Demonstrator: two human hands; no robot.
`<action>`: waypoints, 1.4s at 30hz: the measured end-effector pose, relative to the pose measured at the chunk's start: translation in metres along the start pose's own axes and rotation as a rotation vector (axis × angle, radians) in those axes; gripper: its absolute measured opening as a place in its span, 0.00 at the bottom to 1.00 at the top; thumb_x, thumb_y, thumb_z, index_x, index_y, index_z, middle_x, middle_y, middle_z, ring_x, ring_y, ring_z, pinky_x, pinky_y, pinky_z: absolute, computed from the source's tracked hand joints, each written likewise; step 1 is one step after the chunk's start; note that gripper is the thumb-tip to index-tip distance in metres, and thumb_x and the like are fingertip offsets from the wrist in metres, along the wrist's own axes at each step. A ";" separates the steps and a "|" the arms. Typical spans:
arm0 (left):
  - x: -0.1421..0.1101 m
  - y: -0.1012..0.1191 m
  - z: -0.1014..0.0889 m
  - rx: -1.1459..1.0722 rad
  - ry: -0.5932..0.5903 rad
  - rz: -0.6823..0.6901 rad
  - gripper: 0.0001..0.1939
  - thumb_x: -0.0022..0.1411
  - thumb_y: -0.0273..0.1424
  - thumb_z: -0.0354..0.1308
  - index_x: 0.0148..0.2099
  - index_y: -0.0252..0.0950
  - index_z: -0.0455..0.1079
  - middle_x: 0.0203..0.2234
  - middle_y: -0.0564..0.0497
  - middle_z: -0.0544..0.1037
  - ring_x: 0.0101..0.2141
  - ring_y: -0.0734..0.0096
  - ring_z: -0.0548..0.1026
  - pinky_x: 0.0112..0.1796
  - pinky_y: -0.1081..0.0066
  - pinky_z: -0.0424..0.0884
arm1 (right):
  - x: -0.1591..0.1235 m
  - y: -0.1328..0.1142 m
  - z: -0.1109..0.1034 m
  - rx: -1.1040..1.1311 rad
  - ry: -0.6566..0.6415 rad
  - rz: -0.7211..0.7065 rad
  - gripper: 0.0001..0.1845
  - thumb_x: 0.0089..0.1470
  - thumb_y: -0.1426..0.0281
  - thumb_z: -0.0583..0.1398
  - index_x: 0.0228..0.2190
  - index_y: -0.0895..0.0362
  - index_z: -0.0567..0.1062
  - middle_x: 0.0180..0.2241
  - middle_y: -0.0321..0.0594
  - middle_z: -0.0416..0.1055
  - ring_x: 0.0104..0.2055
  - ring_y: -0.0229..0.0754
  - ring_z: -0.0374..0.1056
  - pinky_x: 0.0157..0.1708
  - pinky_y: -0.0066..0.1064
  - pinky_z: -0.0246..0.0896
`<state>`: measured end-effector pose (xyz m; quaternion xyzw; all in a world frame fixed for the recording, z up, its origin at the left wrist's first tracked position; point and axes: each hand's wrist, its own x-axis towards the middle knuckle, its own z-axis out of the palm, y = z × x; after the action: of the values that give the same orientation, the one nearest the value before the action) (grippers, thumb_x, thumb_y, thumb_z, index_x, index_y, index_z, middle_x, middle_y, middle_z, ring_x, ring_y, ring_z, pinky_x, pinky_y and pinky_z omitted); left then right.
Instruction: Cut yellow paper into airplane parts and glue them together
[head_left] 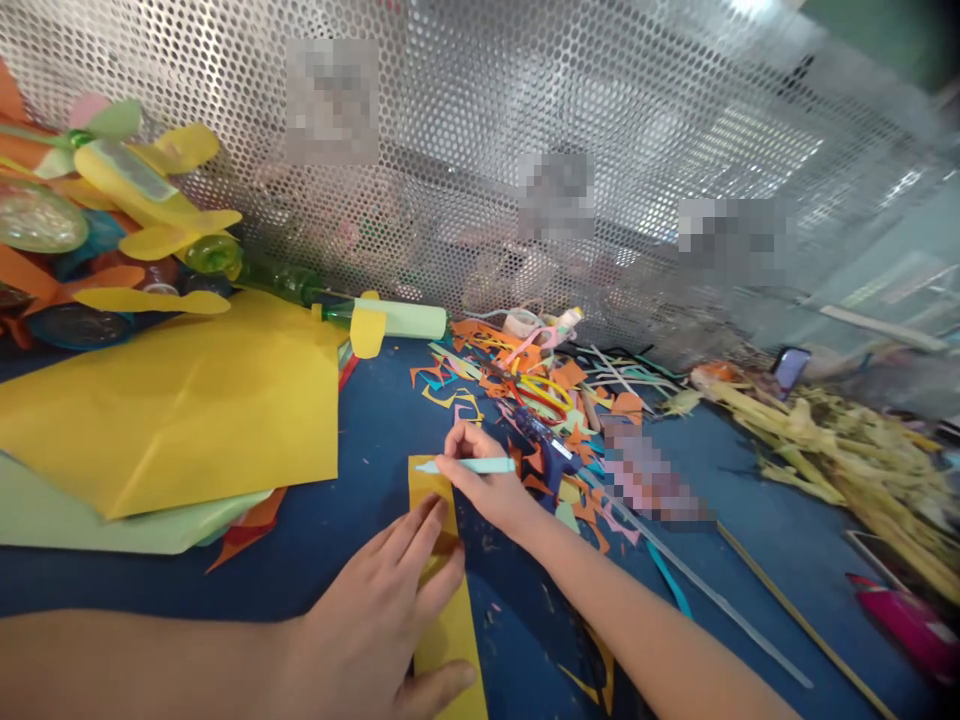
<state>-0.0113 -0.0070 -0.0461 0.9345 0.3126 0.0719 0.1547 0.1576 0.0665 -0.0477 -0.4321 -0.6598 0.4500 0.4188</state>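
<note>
A long yellow paper strip (450, 655) lies on the blue tabletop in front of me. My left hand (382, 600) rests over it with the fingers stretched out, pressing it to the table. Pinched in my right hand (487, 485) is a light blue marker (484, 465). Its tip points left, over the far end of the strip; whether it touches the paper I cannot tell. To the right of my right hand lies a dark blue glue gun (553, 455) among coloured paper scraps (469, 365).
Large yellow paper sheets (247, 410) are stacked at the left, under bottle-and-paper models (142, 200). Scissors with yellow-red handles (546, 392) lie among the scraps. A clear glue stick (720, 600), a wooden stick (795, 610) and corn husks (825, 430) are at the right. A perforated metal panel (450, 130) stands behind.
</note>
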 end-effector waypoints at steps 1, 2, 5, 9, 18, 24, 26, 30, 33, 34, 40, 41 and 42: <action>0.000 0.000 0.000 0.001 -0.009 -0.006 0.34 0.59 0.50 0.45 0.60 0.33 0.55 0.58 0.32 0.55 0.58 0.41 0.51 0.49 0.47 0.60 | 0.000 0.001 -0.001 -0.001 0.002 -0.006 0.08 0.50 0.68 0.57 0.25 0.54 0.61 0.22 0.30 0.56 0.23 0.33 0.53 0.23 0.26 0.49; 0.000 0.001 0.000 -0.004 -0.018 -0.007 0.34 0.59 0.49 0.45 0.60 0.32 0.56 0.58 0.32 0.54 0.58 0.41 0.51 0.49 0.46 0.60 | 0.000 0.001 -0.001 -0.003 0.005 -0.007 0.08 0.50 0.68 0.57 0.25 0.54 0.61 0.22 0.29 0.55 0.23 0.33 0.53 0.23 0.26 0.49; 0.001 0.001 -0.001 -0.025 -0.028 0.002 0.34 0.59 0.48 0.45 0.61 0.31 0.54 0.60 0.32 0.50 0.59 0.41 0.48 0.51 0.46 0.58 | 0.002 0.005 -0.002 -0.022 0.029 -0.002 0.08 0.51 0.67 0.57 0.25 0.54 0.61 0.21 0.29 0.55 0.23 0.33 0.53 0.23 0.26 0.49; 0.002 0.001 -0.006 -0.004 -0.055 -0.007 0.33 0.59 0.47 0.46 0.61 0.32 0.53 0.60 0.35 0.48 0.60 0.46 0.45 0.54 0.52 0.55 | 0.003 0.005 0.000 -0.051 0.038 0.001 0.09 0.52 0.64 0.56 0.26 0.54 0.61 0.22 0.29 0.57 0.23 0.33 0.55 0.24 0.26 0.51; 0.002 0.003 -0.008 0.062 -0.051 0.000 0.31 0.61 0.46 0.44 0.61 0.33 0.54 0.59 0.33 0.49 0.59 0.45 0.47 0.52 0.52 0.58 | 0.003 0.000 0.000 -0.033 0.044 -0.007 0.08 0.52 0.66 0.56 0.26 0.55 0.63 0.21 0.29 0.57 0.23 0.33 0.54 0.24 0.26 0.50; 0.000 0.002 -0.005 0.067 -0.030 -0.006 0.32 0.60 0.46 0.45 0.62 0.34 0.53 0.60 0.35 0.49 0.59 0.47 0.47 0.52 0.53 0.58 | 0.004 0.004 0.000 -0.074 0.141 -0.008 0.11 0.51 0.69 0.56 0.22 0.55 0.59 0.19 0.27 0.53 0.22 0.33 0.51 0.23 0.26 0.48; 0.000 0.002 -0.005 0.068 -0.023 -0.005 0.32 0.61 0.46 0.45 0.62 0.35 0.52 0.60 0.36 0.49 0.59 0.48 0.47 0.52 0.53 0.58 | 0.006 0.005 0.000 -0.104 0.189 -0.043 0.12 0.51 0.70 0.55 0.20 0.55 0.57 0.20 0.27 0.52 0.23 0.33 0.51 0.25 0.26 0.48; 0.001 0.001 -0.004 0.096 -0.015 0.005 0.32 0.59 0.46 0.47 0.61 0.34 0.54 0.59 0.34 0.51 0.58 0.46 0.50 0.51 0.53 0.60 | 0.008 0.006 0.000 -0.115 0.191 -0.066 0.13 0.52 0.69 0.55 0.20 0.55 0.57 0.20 0.28 0.51 0.24 0.34 0.51 0.27 0.27 0.49; 0.003 0.001 -0.005 0.151 -0.002 0.026 0.31 0.59 0.45 0.48 0.60 0.33 0.56 0.58 0.33 0.55 0.56 0.44 0.55 0.48 0.54 0.64 | 0.007 0.005 -0.001 -0.111 0.184 -0.058 0.12 0.52 0.69 0.55 0.21 0.55 0.57 0.20 0.28 0.52 0.24 0.34 0.51 0.27 0.27 0.49; 0.003 0.000 -0.005 0.169 0.010 0.035 0.31 0.59 0.45 0.48 0.60 0.33 0.57 0.57 0.32 0.56 0.56 0.44 0.57 0.48 0.55 0.64 | 0.006 0.004 -0.001 -0.100 0.176 -0.044 0.12 0.52 0.69 0.55 0.21 0.55 0.57 0.20 0.28 0.52 0.23 0.34 0.51 0.26 0.27 0.48; 0.004 -0.002 -0.001 0.252 0.109 0.065 0.30 0.58 0.47 0.49 0.57 0.35 0.62 0.55 0.37 0.62 0.54 0.49 0.62 0.48 0.61 0.66 | 0.004 0.001 0.001 -0.015 0.154 0.003 0.11 0.51 0.69 0.55 0.21 0.54 0.58 0.18 0.27 0.52 0.20 0.33 0.49 0.22 0.27 0.46; 0.004 -0.003 0.000 0.267 0.112 0.066 0.30 0.58 0.47 0.48 0.57 0.35 0.62 0.55 0.37 0.63 0.54 0.50 0.63 0.47 0.62 0.66 | 0.004 0.001 0.001 0.001 0.146 0.003 0.11 0.50 0.69 0.56 0.21 0.54 0.59 0.18 0.27 0.53 0.20 0.33 0.49 0.22 0.26 0.45; 0.004 -0.003 0.000 0.282 0.109 0.069 0.30 0.58 0.48 0.48 0.57 0.35 0.62 0.54 0.37 0.63 0.53 0.50 0.63 0.47 0.63 0.67 | 0.004 0.001 0.001 0.016 0.135 0.004 0.10 0.50 0.69 0.57 0.22 0.55 0.59 0.19 0.27 0.54 0.21 0.32 0.49 0.22 0.26 0.46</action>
<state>-0.0099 -0.0025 -0.0467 0.9517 0.2954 0.0832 0.0020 0.1555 0.0703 -0.0481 -0.4594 -0.6258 0.4258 0.4648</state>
